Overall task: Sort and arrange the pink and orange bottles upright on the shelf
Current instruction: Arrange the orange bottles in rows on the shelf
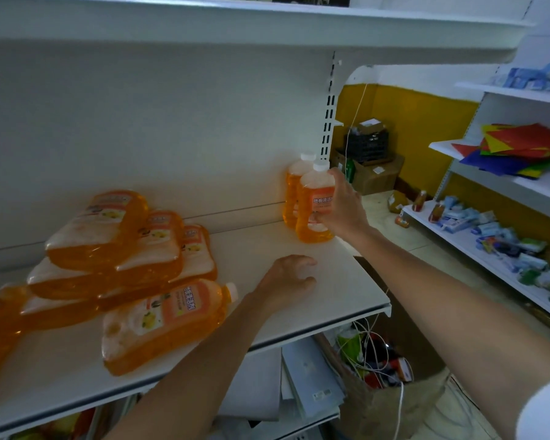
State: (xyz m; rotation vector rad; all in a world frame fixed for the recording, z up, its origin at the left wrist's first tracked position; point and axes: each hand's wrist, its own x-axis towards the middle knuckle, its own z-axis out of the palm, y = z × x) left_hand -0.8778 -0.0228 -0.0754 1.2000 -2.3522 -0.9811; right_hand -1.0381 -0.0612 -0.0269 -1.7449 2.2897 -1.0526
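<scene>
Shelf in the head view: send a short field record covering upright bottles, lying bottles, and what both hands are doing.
upright: two at the right end of the shelf, the front upright bottle and the rear upright bottle
lying: pile of lying bottles at the left
colours seen: orange only
right hand: grips the front upright bottle
left hand: rests on the shelf, holds nothing
</scene>
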